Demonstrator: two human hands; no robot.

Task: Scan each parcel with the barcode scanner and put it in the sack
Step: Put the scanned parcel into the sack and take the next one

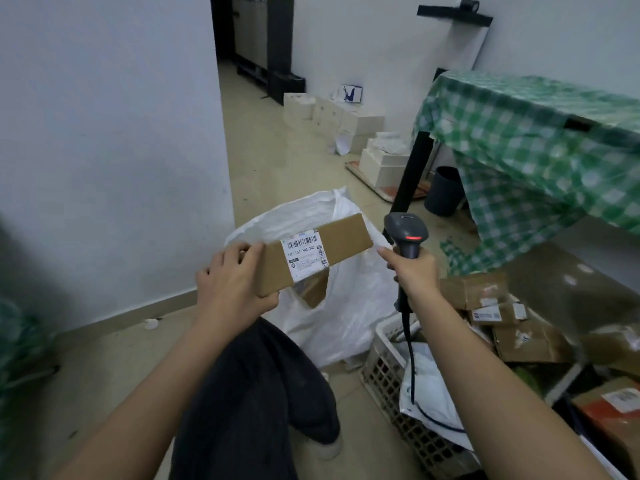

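Holding one box up for scanning, above the open sack.

Gripping the brown box [313,252] at its near end with the left hand [233,280], label [304,254] facing up, directly over the mouth of the white sack [346,306]. Clutching the scanner [408,235] by its handle in the right hand [414,275], red light glowing, head just beside the box's far end. Showing at least one brown parcel [313,291] already lying inside the sack. Leaving plenty undone, judging by the pile of boxes [512,327] waiting at the right and the white bag [426,389] sitting in the crate [384,372].
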